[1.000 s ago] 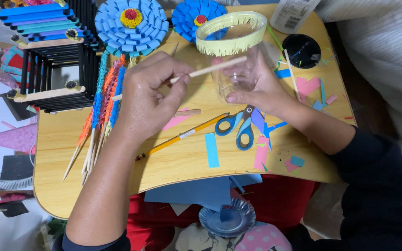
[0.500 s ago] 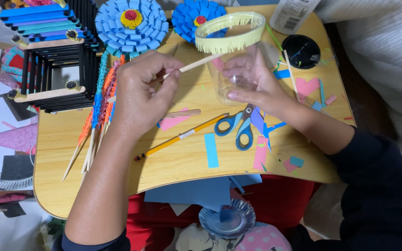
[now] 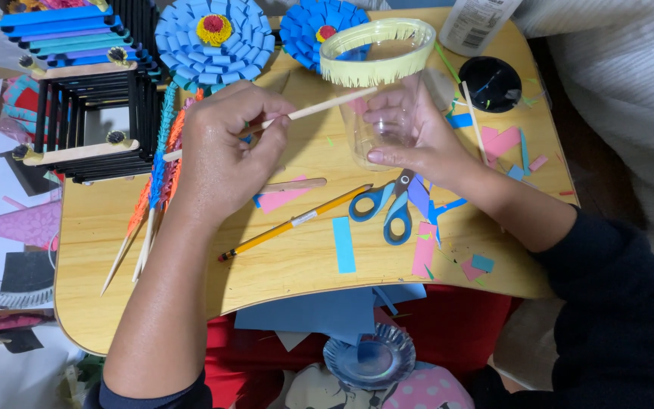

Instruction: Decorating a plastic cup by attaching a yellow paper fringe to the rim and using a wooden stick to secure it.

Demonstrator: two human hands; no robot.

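Note:
My left hand pinches a thin wooden stick whose far tip touches the clear plastic cup. A pale yellow fringed paper band wraps the cup's rim. My right hand grips the cup from the right side and tilts it above the wooden lap table.
Blue-handled scissors, a yellow pencil and coloured paper scraps lie on the table. Two blue paper flowers sit at the back beside a black stick frame. A black lid and a glue bottle stand far right.
The stick's tip has shifted slightly lower against the cup's fringed rim. Both hands stay in nearly the same place.

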